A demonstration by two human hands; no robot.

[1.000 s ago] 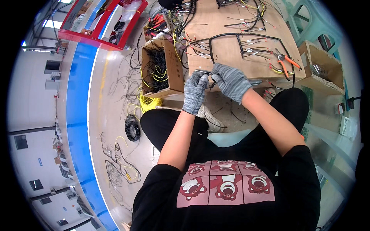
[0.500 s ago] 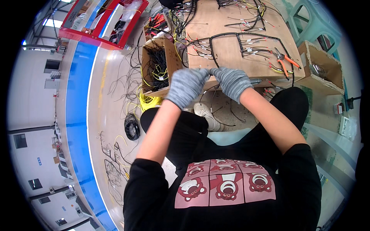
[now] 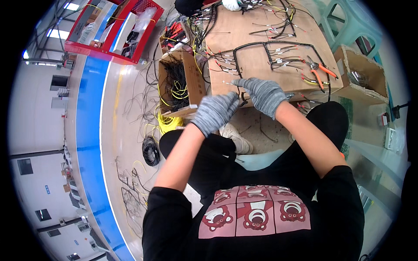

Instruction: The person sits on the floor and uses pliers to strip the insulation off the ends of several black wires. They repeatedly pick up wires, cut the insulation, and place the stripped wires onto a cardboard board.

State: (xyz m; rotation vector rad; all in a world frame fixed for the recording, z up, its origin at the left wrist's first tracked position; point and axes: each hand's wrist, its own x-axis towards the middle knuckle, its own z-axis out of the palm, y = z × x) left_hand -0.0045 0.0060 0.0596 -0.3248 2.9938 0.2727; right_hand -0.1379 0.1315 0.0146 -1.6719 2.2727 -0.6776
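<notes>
Wire end juts left of right grip, pinched short presumably for steadiness; left grip just beside, hold unclear.

The gloves are matt, ribbed-looking knit cloth, the cable harness dull plastic, the tabletop smooth wood, the pliers metal with plastic grips, the box matt cardboard (plain, uncoated-looking), and the rack glossy painted metal.

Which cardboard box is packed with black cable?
The box nearest the left hand, left of the table; the one beyond holds red items, the rightmost box metallic-looking pieces.
</notes>
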